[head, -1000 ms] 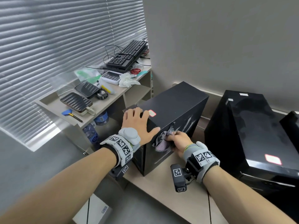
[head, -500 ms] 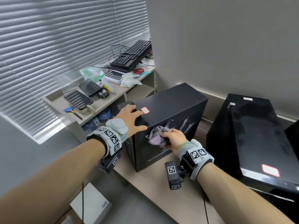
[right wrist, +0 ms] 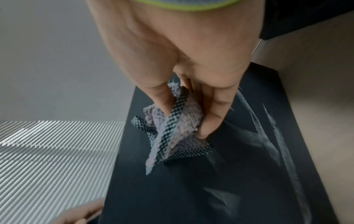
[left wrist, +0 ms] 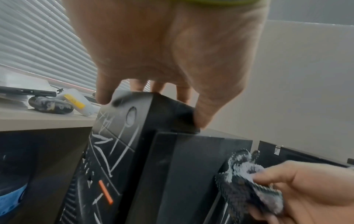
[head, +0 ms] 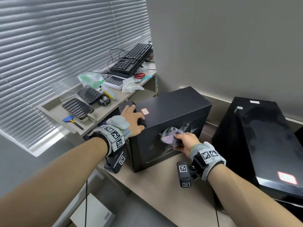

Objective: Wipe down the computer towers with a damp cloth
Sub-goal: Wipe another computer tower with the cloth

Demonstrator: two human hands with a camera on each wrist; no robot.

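A matte black computer tower [head: 170,108] stands on the low beige platform [head: 157,185], with a red-edged sticker on its top. My left hand [head: 133,118] grips the tower's top front corner [left wrist: 153,106], fingers over the top and thumb down the side. My right hand [head: 185,141] holds a bunched purple-grey cloth [head: 169,135] with a checkered border [right wrist: 172,121] and presses it against the tower's side panel [right wrist: 220,174], which shows pale streaks. A second, glossy black tower [head: 265,141] stands to the right.
A beige shelf [head: 54,110] on the left carries keyboards [head: 131,59], scissors, tissue, ridged trays and small tools under the window blinds. A grey wall runs behind the towers. A white box [head: 93,213] and cables lie on the floor below.
My right hand has slid the cloth along the side panel toward the tower's rear. My left hand has stayed on the top front corner, curling further over its edge.
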